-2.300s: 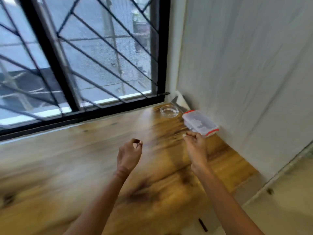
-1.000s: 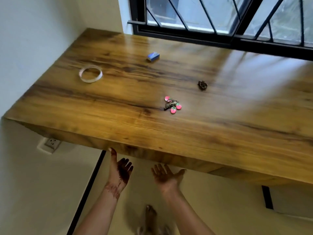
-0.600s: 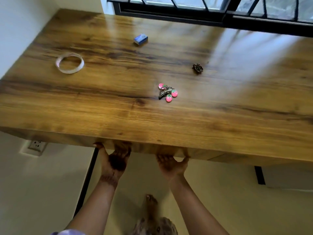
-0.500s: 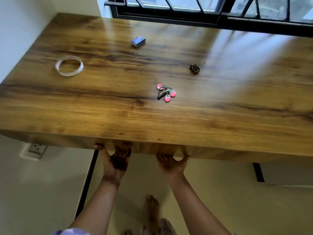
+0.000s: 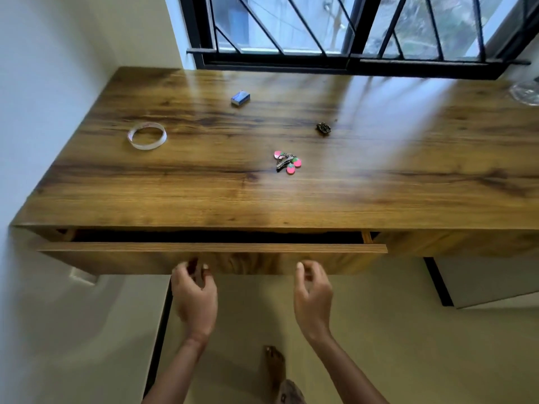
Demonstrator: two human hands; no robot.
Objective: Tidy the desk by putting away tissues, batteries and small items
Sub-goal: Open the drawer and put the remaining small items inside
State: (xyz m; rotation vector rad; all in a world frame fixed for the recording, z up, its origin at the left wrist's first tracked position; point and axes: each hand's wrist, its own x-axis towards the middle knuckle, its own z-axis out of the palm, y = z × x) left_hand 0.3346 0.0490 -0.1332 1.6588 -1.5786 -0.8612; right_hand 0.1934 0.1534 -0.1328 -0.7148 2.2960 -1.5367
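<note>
The wooden desk (image 5: 204, 199) carries a ring of clear tape (image 5: 145, 146) at the left, a small blue box (image 5: 240, 98) toward the window, a small dark item (image 5: 323, 128), and a keychain with pink charms (image 5: 287, 162) in the middle. The desk's wide drawer (image 5: 116, 258) is pulled out a little, showing a dark gap whose contents are hidden. My left hand (image 5: 195, 295) and my right hand (image 5: 313, 295) hover at the lower edge of the drawer front, fingers loosely curled, nothing in them.
A barred window (image 5: 335, 30) runs along the desk's far side and a white wall (image 5: 43, 112) borders its left. A glass dish (image 5: 525, 93) sits at the far right edge. A wall socket (image 5: 83, 277) is under the desk's left end. My bare foot (image 5: 275, 365) is on the floor.
Both hands gripped the underside of the desk front, then pulled; the drawer has slid out slightly. The hands have since turned palm-down and come off its lower edge.
</note>
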